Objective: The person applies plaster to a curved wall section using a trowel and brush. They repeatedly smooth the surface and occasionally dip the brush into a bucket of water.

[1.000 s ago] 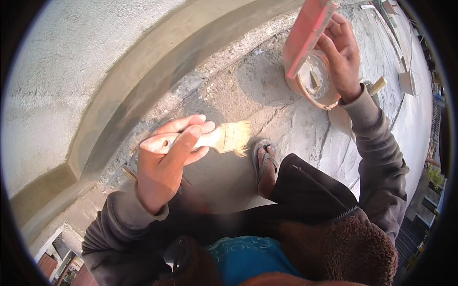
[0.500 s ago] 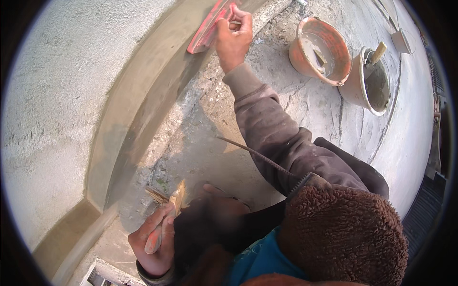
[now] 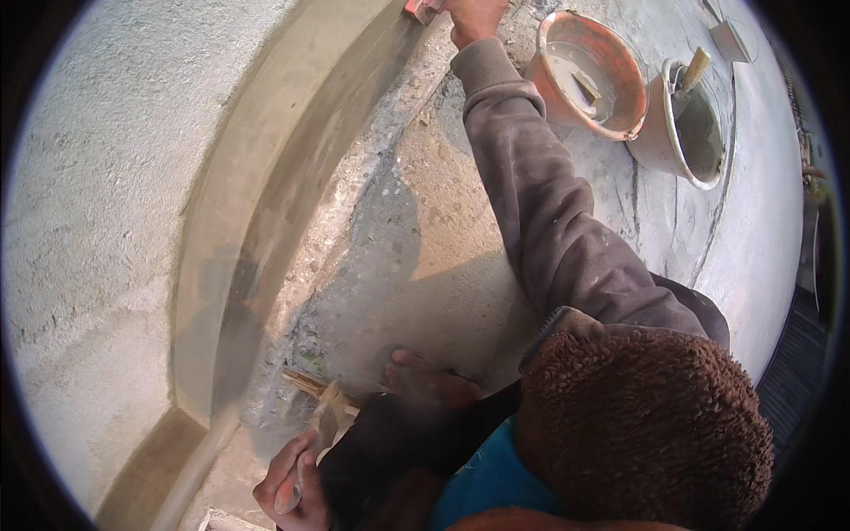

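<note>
My right hand (image 3: 478, 18), at the top edge, is closed on a red plastering float (image 3: 424, 9). The float lies against the smooth damp cement band (image 3: 292, 168) along the wall's foot, and most of it is cut off by the picture's edge. Low on the left, my left hand (image 3: 297, 482) has its fingers wrapped round a paintbrush (image 3: 288, 492) with a reddish handle end. The brush's pale bristles point up and away from me, beside a few wood pieces (image 3: 305, 382) on the ground.
A rough white wall (image 3: 106, 221) rises on the left. To the right stand an orange bucket (image 3: 542, 75) with cloudy water and a floating piece, and a pale bucket (image 3: 653, 133) holding grey mortar and a wooden-handled tool (image 3: 697, 69). My bare foot (image 3: 425, 376) rests on the rough ground.
My right hand has slid the float farther away along the band, up toward the top edge. My left hand with the paintbrush has dropped slightly lower in view.
</note>
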### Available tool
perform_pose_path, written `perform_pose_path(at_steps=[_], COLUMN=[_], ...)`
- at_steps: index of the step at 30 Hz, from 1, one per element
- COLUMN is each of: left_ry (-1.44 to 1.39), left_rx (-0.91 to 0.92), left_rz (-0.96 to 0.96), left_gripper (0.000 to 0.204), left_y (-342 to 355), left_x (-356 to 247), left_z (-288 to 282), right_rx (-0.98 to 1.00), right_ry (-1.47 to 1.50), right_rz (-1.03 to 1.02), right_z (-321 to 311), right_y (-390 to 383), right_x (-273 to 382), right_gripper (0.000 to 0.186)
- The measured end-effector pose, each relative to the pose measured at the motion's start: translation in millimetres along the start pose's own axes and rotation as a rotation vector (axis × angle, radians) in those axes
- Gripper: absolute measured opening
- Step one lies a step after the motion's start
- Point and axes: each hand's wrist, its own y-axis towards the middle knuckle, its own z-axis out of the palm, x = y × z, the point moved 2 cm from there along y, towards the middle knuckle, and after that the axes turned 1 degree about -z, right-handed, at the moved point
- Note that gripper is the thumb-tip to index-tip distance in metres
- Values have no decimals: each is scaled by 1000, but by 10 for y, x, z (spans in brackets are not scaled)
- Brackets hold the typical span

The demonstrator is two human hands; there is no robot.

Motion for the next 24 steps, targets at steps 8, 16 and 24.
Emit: perform_pose_path(at_steps=[8, 16, 24], left_ry=[165, 71, 64], left_rx=[67, 101, 163], left_rz=[87, 39, 53], left_gripper=[15, 22, 24], left_y=[109, -64, -148], left_x=[-158, -51, -21], left_z=[93, -47, -84], right_rx=[310, -76, 265], right_ry=[-163, -43, 84], right_rz=[-223, 84, -5], right_z=[562, -299, -517], right_y=[-3146, -60, 421], right_x=[703, -493, -392], right_gripper=[44, 38, 47])
